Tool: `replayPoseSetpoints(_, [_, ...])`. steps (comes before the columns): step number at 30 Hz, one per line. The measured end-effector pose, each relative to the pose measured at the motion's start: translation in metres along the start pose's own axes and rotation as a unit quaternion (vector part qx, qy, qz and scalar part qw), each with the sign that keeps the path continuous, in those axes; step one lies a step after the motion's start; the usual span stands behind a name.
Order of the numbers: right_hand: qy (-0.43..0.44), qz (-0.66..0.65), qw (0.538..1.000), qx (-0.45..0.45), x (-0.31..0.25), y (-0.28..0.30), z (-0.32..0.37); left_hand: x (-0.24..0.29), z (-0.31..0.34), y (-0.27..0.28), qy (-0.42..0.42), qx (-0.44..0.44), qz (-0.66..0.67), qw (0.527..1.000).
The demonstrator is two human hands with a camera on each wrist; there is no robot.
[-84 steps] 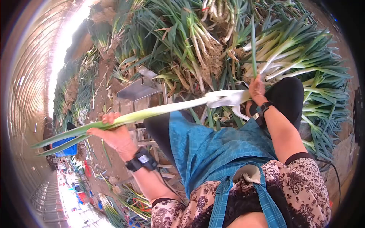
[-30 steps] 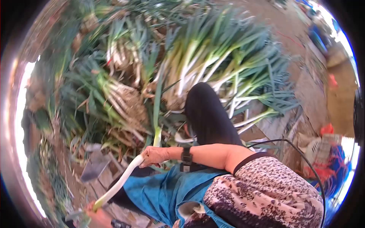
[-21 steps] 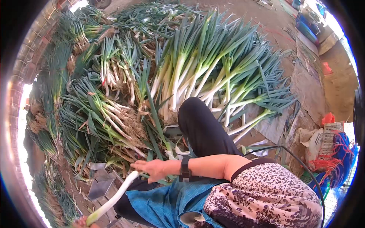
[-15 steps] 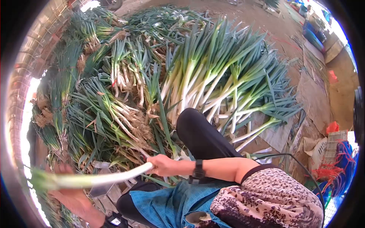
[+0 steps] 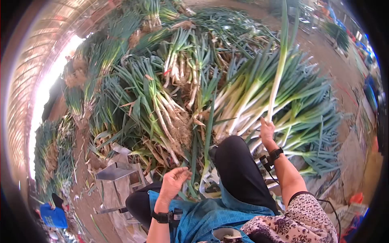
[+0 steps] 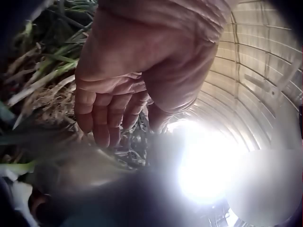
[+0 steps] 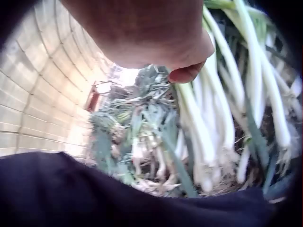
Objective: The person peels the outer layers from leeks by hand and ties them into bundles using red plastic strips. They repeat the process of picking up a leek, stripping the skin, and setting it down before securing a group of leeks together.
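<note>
In the head view my right hand [image 5: 266, 130] grips a long leek [image 5: 277, 77] by its white lower end. The leek points away from me, its green leaves towards the top edge, and overlaps a spread of white-stemmed leeks [image 5: 243, 105]. Those pale stems also fill the right side of the right wrist view, beside my right hand [image 7: 180, 52]. My left hand [image 5: 173, 182] is raised over my left knee with loosely bent fingers and nothing in them. The left wrist view shows its bare palm [image 6: 128, 52] and hanging fingers.
Leeks with soil-brown roots [image 5: 166, 115] lie in bundles left of the white-stemmed spread. A small metal stand [image 5: 116, 172] is by my left knee. More leek heaps line the far left. A cable [image 5: 333, 210] runs beside my right arm.
Earlier both hands were at the leek, stretched across my lap. My left hand has let go and come back over the knee; my right hand has carried the leek right, over the spread.
</note>
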State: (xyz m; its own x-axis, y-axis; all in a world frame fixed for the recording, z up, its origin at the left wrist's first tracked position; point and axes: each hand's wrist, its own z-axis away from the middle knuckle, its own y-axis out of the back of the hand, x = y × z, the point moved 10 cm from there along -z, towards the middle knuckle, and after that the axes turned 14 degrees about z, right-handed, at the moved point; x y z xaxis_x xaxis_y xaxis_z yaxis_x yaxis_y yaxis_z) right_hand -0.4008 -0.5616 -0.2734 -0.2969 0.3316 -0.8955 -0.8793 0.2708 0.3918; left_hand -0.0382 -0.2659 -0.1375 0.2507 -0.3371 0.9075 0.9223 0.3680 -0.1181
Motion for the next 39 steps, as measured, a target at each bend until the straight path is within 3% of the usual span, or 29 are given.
replayPoseSetpoints(1, [-0.065,0.038,0.997,-0.011,0.007,0.001,0.003,-0.005,0.000,0.006,-0.002,0.007,0.004,1.000])
replayPoseSetpoints(3, [0.034,0.110,0.990,-0.084,0.082,-0.040,-0.057,-0.021,-0.006,0.019,0.052,0.017,-0.011,0.998])
replayPoseSetpoints(4, [-0.116,0.163,0.963,-0.181,0.084,-0.046,-0.043,-0.026,-0.013,0.029,0.054,0.016,-0.036,0.998])
replayPoseSetpoints(5, [-0.137,0.200,0.937,-0.249,0.072,-0.055,-0.034,-0.023,-0.018,0.036,0.055,0.020,-0.034,0.998])
replayPoseSetpoints(6, [0.046,0.347,0.916,-0.198,0.034,-0.059,-0.048,-0.021,-0.021,0.042,0.058,0.027,-0.032,0.997])
replayPoseSetpoints(7, [0.227,0.475,0.840,-0.136,-0.002,-0.068,-0.049,-0.023,-0.025,0.049,0.063,0.033,-0.029,0.997])
replayPoseSetpoints(8, [0.192,0.500,0.831,-0.148,-0.056,-0.068,-0.026,-0.028,-0.031,0.059,0.063,0.038,-0.022,0.997])
replayPoseSetpoints(9, [0.222,0.532,0.807,-0.133,-0.083,-0.088,-0.030,-0.034,-0.036,0.065,0.067,0.039,-0.015,0.997])
replayPoseSetpoints(11, [0.310,0.471,0.802,-0.196,-0.134,-0.142,-0.019,-0.039,-0.045,0.075,0.058,0.059,-0.095,0.992])
replayPoseSetpoints(12, [0.308,0.444,0.798,-0.268,-0.149,-0.180,-0.009,-0.036,-0.049,0.070,0.058,0.056,-0.242,0.967])
replayPoseSetpoints(13, [0.239,0.347,0.816,-0.394,-0.146,-0.220,0.005,-0.030,-0.052,0.053,0.017,0.005,-0.348,0.937])
replayPoseSetpoints(14, [0.200,0.351,0.793,-0.456,-0.134,-0.263,0.011,-0.025,-0.051,0.036,-0.026,-0.046,-0.449,0.892])
replayPoseSetpoints(16, [0.139,0.384,0.758,-0.509,-0.118,-0.335,0.030,-0.018,-0.039,0.015,-0.080,-0.125,-0.389,0.909])
replayPoseSetpoints(17, [0.162,0.415,0.751,-0.487,-0.111,-0.373,0.025,-0.030,-0.036,0.017,-0.028,-0.147,-0.338,0.929])
replayPoseSetpoints(19, [0.155,0.386,0.819,-0.396,-0.086,-0.440,0.000,-0.032,-0.032,0.027,0.014,-0.160,-0.288,0.944])
replayPoseSetpoints(21, [0.202,0.404,0.839,-0.303,-0.077,-0.488,-0.009,-0.050,-0.029,0.053,0.105,-0.113,-0.409,0.899])
replayPoseSetpoints(22, [0.153,0.380,0.874,-0.263,-0.074,-0.490,-0.003,-0.029,-0.033,0.063,0.062,-0.057,-0.397,0.914])
replayPoseSetpoints(25, [0.034,0.255,0.927,-0.271,-0.022,-0.525,0.001,-0.034,-0.032,0.081,0.056,-0.025,-0.424,0.903])
replayPoseSetpoints(27, [-0.132,0.095,0.934,-0.319,0.014,-0.534,-0.010,-0.034,-0.026,0.082,0.070,-0.036,-0.418,0.905])
replayPoseSetpoints(29, [-0.227,-0.037,0.896,-0.379,-0.027,-0.501,0.021,-0.029,-0.024,0.080,0.069,-0.042,-0.416,0.906])
replayPoseSetpoints(31, [-0.202,-0.080,0.894,-0.392,-0.046,-0.477,0.011,-0.026,-0.021,0.075,0.079,-0.059,-0.417,0.904])
replayPoseSetpoints(32, [-0.160,0.014,0.941,-0.299,-0.058,-0.445,0.001,-0.022,-0.021,0.072,0.070,-0.059,-0.418,0.904])
replayPoseSetpoints(33, [-0.056,0.033,0.962,-0.265,-0.082,-0.421,0.006,-0.022,-0.023,0.071,0.071,-0.062,-0.440,0.893])
replayPoseSetpoints(35, [0.042,0.055,0.966,-0.249,-0.105,-0.378,0.042,-0.020,-0.031,0.067,0.052,-0.069,-0.456,0.886])
replayPoseSetpoints(36, [0.049,0.050,0.965,-0.251,-0.121,-0.351,0.080,-0.020,-0.037,0.067,0.037,-0.072,-0.449,0.890])
replayPoseSetpoints(37, [0.052,0.047,0.964,-0.257,-0.129,-0.323,0.123,-0.007,-0.047,0.066,-0.044,-0.045,-0.403,0.913])
replayPoseSetpoints(38, [0.174,0.103,0.951,-0.234,-0.126,-0.303,0.151,0.009,-0.056,0.066,-0.149,-0.008,-0.328,0.933])
replayPoseSetpoints(39, [0.289,0.157,0.921,-0.210,-0.119,-0.285,0.186,0.026,-0.064,0.069,-0.191,0.019,-0.275,0.942])
